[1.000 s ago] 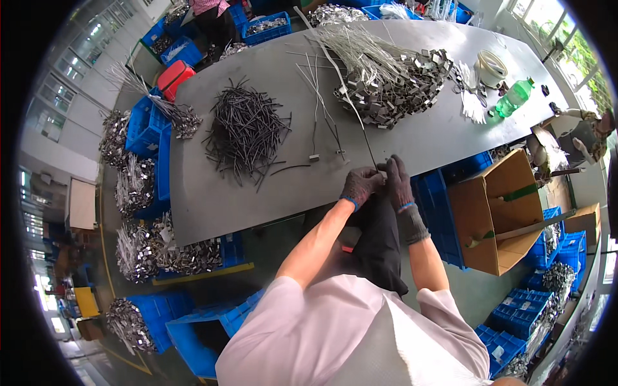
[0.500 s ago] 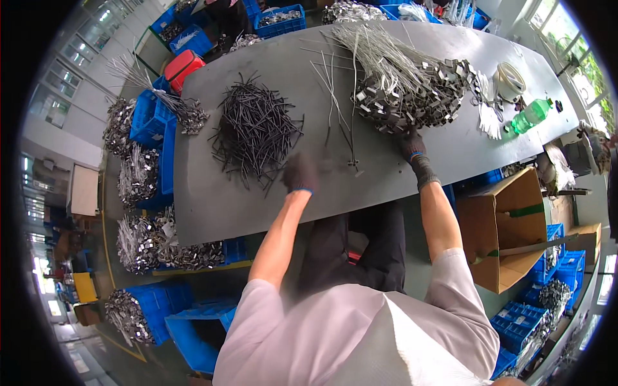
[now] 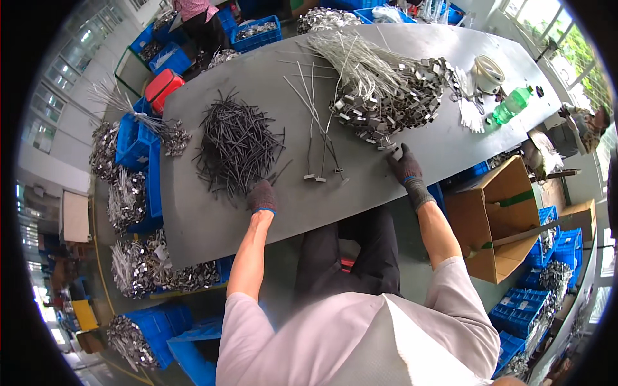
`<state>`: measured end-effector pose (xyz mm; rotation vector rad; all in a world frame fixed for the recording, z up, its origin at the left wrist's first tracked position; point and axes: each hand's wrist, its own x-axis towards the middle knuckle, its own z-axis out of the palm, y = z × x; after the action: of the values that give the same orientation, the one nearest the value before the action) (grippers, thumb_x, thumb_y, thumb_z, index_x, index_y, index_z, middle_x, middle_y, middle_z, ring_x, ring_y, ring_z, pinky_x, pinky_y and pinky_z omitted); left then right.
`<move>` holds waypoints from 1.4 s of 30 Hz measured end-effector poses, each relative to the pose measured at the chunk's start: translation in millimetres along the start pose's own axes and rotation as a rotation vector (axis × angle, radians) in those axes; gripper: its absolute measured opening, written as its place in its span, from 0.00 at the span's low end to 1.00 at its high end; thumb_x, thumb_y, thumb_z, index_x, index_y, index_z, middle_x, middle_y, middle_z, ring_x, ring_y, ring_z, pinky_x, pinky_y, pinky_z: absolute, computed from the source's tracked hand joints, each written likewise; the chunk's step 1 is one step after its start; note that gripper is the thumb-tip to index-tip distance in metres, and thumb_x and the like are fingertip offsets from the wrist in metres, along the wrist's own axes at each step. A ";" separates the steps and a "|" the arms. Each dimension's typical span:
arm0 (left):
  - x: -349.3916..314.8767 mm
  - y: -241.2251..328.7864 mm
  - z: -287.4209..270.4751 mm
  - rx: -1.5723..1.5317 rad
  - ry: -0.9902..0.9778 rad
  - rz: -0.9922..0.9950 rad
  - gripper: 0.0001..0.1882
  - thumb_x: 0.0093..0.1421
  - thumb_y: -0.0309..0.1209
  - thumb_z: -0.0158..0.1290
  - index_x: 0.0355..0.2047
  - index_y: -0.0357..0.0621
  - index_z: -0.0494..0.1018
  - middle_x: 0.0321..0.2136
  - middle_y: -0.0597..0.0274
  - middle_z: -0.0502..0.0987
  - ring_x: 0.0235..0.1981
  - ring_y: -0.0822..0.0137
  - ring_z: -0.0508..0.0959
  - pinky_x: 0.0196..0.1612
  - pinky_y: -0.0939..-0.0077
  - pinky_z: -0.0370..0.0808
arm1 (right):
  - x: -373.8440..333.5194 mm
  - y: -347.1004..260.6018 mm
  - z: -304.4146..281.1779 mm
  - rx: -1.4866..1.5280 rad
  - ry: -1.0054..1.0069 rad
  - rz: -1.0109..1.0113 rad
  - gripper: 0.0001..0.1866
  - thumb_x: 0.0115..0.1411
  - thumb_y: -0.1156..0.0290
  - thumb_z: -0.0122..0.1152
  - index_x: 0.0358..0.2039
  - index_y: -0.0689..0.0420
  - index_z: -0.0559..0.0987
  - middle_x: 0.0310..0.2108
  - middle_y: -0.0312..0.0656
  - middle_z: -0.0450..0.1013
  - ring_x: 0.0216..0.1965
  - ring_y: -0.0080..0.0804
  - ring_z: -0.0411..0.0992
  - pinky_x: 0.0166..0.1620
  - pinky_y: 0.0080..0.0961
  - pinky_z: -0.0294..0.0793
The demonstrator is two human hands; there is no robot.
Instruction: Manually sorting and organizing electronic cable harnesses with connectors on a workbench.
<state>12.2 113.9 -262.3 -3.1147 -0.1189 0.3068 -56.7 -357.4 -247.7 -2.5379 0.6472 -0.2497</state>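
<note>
My left hand (image 3: 262,196), in a dark knitted glove, has its fingers drawn together at the near edge of a heap of thin black tubes (image 3: 235,141). One tube sticks out beside its fingertips; what the fingers hold is hidden. In the same kind of glove, my right hand (image 3: 405,167) pinches a small pale metal block (image 3: 397,153), just short of a big bundle of wires with metal blocks on their ends (image 3: 386,106). Between my hands lie several loose wires (image 3: 311,151), their block ends toward me.
A green bottle (image 3: 513,105) and a white tape roll (image 3: 488,74) stand at the table's right. A cardboard box (image 3: 492,219) is below the right edge. Blue crates (image 3: 136,143) of metal parts line the left; a red case (image 3: 163,89) sits behind. Someone stands at the far left.
My left hand has moved left from the open table to the tube heap. My right hand has drawn slightly back from the bundle. More loose wires now lie in the middle.
</note>
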 end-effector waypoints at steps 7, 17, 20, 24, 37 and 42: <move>20.4 21.0 4.7 -0.157 -0.007 -0.042 0.18 0.62 0.38 0.54 0.47 0.40 0.72 0.45 0.45 0.81 0.44 0.50 0.84 0.44 0.49 0.81 | 44.4 18.8 11.2 0.682 -0.280 0.186 0.40 0.57 0.48 0.66 0.60 0.67 0.69 0.35 0.57 0.79 0.35 0.45 0.80 0.39 0.38 0.78; -32.6 -17.1 20.5 -1.659 -0.291 -0.314 0.11 0.58 0.35 0.62 0.35 0.43 0.78 0.21 0.63 0.78 0.21 0.69 0.78 0.25 0.75 0.76 | -88.8 -22.4 -55.4 0.811 -0.684 0.536 0.20 0.60 0.53 0.66 0.42 0.57 0.79 0.28 0.40 0.75 0.26 0.28 0.72 0.27 0.26 0.69; -40.5 12.0 -6.2 -1.901 -0.300 -0.241 0.09 0.59 0.35 0.62 0.32 0.43 0.79 0.21 0.65 0.77 0.20 0.73 0.76 0.25 0.78 0.74 | -114.5 -34.8 -35.1 1.446 -0.769 0.664 0.12 0.60 0.59 0.68 0.37 0.50 0.77 0.21 0.36 0.73 0.17 0.28 0.69 0.22 0.25 0.68; -18.4 169.5 -67.8 -1.851 -0.338 0.150 0.09 0.60 0.34 0.59 0.32 0.42 0.79 0.23 0.62 0.80 0.23 0.71 0.80 0.26 0.76 0.75 | -60.1 95.7 -6.7 0.260 0.241 0.044 0.25 0.58 0.60 0.67 0.54 0.53 0.72 0.25 0.44 0.79 0.25 0.38 0.79 0.28 0.38 0.76; 29.4 216.4 -45.7 -1.468 -0.073 0.024 0.14 0.54 0.32 0.55 0.33 0.32 0.80 0.18 0.54 0.77 0.18 0.66 0.79 0.23 0.67 0.75 | -70.5 27.4 -40.2 1.183 -0.213 0.593 0.18 0.61 0.51 0.68 0.39 0.52 0.76 0.20 0.35 0.68 0.17 0.23 0.67 0.17 0.23 0.65; 86.7 197.6 -14.8 -1.436 -0.195 0.192 0.26 0.54 0.31 0.58 0.55 0.43 0.76 0.33 0.61 0.80 0.28 0.68 0.76 0.32 0.72 0.74 | -48.8 30.3 -7.9 0.681 0.256 0.062 0.41 0.54 0.61 0.73 0.65 0.55 0.63 0.32 0.45 0.77 0.29 0.35 0.75 0.31 0.36 0.77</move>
<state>114.7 -76.4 -268.0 -4.5070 -0.0352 0.8370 -113.6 -359.8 -259.1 -1.8440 0.6033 -0.6574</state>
